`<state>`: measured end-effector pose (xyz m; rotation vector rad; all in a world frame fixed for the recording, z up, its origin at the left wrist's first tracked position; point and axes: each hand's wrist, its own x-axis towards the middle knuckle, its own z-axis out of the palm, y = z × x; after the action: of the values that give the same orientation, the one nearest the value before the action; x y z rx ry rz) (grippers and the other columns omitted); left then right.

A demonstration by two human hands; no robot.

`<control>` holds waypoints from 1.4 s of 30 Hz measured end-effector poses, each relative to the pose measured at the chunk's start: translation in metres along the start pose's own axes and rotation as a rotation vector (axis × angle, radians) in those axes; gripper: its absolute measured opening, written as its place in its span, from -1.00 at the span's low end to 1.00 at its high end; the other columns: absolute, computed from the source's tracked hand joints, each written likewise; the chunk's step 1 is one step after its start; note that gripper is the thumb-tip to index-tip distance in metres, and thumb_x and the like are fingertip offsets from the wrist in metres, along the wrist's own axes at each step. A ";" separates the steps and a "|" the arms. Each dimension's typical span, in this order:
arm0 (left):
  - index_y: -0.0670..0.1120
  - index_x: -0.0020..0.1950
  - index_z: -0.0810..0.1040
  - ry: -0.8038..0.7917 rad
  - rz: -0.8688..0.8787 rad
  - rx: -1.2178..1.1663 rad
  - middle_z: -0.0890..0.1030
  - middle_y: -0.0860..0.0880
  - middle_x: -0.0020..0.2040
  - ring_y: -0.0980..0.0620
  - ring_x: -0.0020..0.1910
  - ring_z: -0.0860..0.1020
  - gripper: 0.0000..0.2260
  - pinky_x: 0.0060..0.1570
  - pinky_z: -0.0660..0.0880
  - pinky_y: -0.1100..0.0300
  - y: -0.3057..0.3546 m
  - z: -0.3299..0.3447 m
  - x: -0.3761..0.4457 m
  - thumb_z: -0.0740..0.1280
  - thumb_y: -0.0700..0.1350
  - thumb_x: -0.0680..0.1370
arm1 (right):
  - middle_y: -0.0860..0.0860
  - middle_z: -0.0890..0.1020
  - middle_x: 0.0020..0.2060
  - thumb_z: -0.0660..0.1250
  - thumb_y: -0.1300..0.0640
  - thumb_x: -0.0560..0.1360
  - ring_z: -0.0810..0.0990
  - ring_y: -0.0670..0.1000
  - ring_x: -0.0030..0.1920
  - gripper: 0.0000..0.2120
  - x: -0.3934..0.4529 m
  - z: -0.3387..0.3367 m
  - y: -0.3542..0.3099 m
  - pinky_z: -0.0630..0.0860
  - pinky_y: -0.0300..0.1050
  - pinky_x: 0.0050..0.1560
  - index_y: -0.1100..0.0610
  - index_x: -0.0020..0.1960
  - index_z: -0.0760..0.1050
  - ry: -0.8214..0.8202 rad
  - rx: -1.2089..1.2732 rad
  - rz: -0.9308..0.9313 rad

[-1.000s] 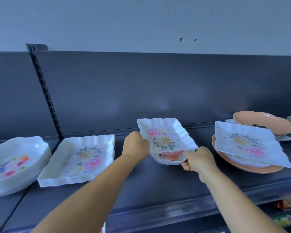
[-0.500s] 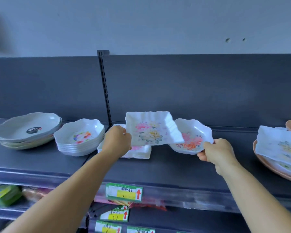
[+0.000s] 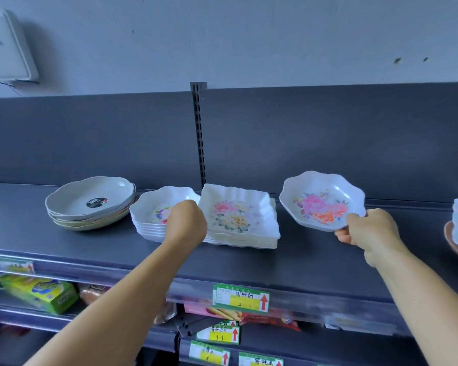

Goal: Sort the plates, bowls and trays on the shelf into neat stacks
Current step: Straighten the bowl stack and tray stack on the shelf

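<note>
Left hand point(image 3: 187, 223) grips square tray point(image 3: 238, 213) atop stack; right hand point(image 3: 369, 229) grips one flowered bowl point(image 3: 321, 200).

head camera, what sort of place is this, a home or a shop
Most likely a shop aisle: price tags with red arrows clipped to the shelf edge, stacked identical plates, and packaged goods on the shelf below.

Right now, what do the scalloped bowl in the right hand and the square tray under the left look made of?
Scalloped bowl: probably melamine or a similar plastic; glossy white, thin rim, printed flowers, held by one edge in the right hand. Square tray, gripped by the left hand: same glossy look; ceramic can't be ruled out.
</note>
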<state>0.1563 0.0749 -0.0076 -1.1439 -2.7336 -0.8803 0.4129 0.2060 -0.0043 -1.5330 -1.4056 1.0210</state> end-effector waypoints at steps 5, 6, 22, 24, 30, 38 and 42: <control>-0.20 -0.09 0.48 0.007 0.074 0.081 0.33 -0.11 -0.09 -0.16 -0.16 0.47 -0.84 -0.30 0.30 0.09 0.000 0.010 0.001 0.14 -0.35 0.54 | 0.12 0.63 -0.35 0.12 0.30 0.50 0.60 0.04 -0.42 -0.75 -0.016 0.009 -0.011 0.50 -0.15 -0.32 0.29 0.05 0.54 0.012 0.026 -0.018; -0.19 -0.14 0.47 0.000 0.115 0.103 0.32 -0.11 -0.08 -0.14 -0.18 0.43 -0.85 -0.30 0.30 0.08 -0.001 0.011 0.000 0.15 -0.33 0.55 | 0.12 0.64 -0.34 0.12 0.30 0.50 0.60 0.04 -0.41 -0.75 -0.019 0.011 -0.013 0.51 -0.14 -0.29 0.28 0.04 0.55 0.005 0.026 -0.026; -0.15 -0.26 0.33 -0.088 0.208 -0.391 0.35 -0.02 -0.40 0.03 -0.44 0.26 -0.70 -0.44 0.19 0.20 -0.035 -0.038 0.000 0.17 -0.01 0.61 | 0.10 0.64 -0.30 0.12 0.32 0.52 0.59 0.00 -0.43 -0.81 -0.087 0.103 -0.054 0.54 -0.13 -0.33 0.22 -0.02 0.51 -0.263 0.045 -0.142; -0.14 -0.28 0.37 -0.060 0.162 -0.379 0.40 0.00 -0.40 0.05 -0.44 0.30 -0.73 -0.47 0.20 0.26 -0.051 -0.050 0.007 0.20 -0.06 0.60 | 0.09 0.63 -0.35 0.12 0.33 0.50 0.56 -0.03 -0.48 -0.80 -0.096 0.124 -0.062 0.52 -0.16 -0.36 0.22 -0.01 0.51 -0.303 0.043 -0.173; -0.07 -0.38 0.23 0.034 0.038 -0.296 0.30 0.01 -0.42 0.07 -0.46 0.24 -0.68 -0.50 0.14 0.23 -0.100 -0.073 0.025 0.20 -0.17 0.57 | 0.08 0.66 -0.23 0.22 0.22 0.49 0.63 0.08 -0.25 -0.85 -0.118 0.189 -0.080 0.61 0.04 -0.02 0.15 0.03 0.50 -0.384 -0.039 -0.249; -0.18 -0.13 0.46 -0.027 -0.033 -0.202 0.58 -0.21 -0.02 -0.13 -0.15 0.48 -0.78 -0.29 0.31 0.17 -0.129 -0.058 0.056 0.21 -0.06 0.60 | 0.07 0.48 -0.14 0.24 0.11 0.54 0.42 0.09 -0.19 -0.83 -0.128 0.235 -0.086 0.27 -0.14 -0.38 0.20 0.03 0.39 -0.360 -0.323 -0.331; -0.31 0.02 0.52 -0.080 -0.008 -0.110 0.59 -0.24 0.04 -0.18 0.16 0.49 -0.65 -0.18 0.34 0.16 -0.133 -0.050 0.062 0.17 -0.02 0.62 | -0.02 0.30 -0.32 0.21 0.12 0.56 0.27 -0.01 -0.36 -0.70 -0.124 0.238 -0.088 0.16 -0.17 -0.44 0.10 -0.29 0.19 -0.364 -0.490 -0.371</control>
<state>0.0138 0.0136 -0.0149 -1.2133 -2.7862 -1.0193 0.1526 0.0962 -0.0003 -1.3690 -2.2284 0.7817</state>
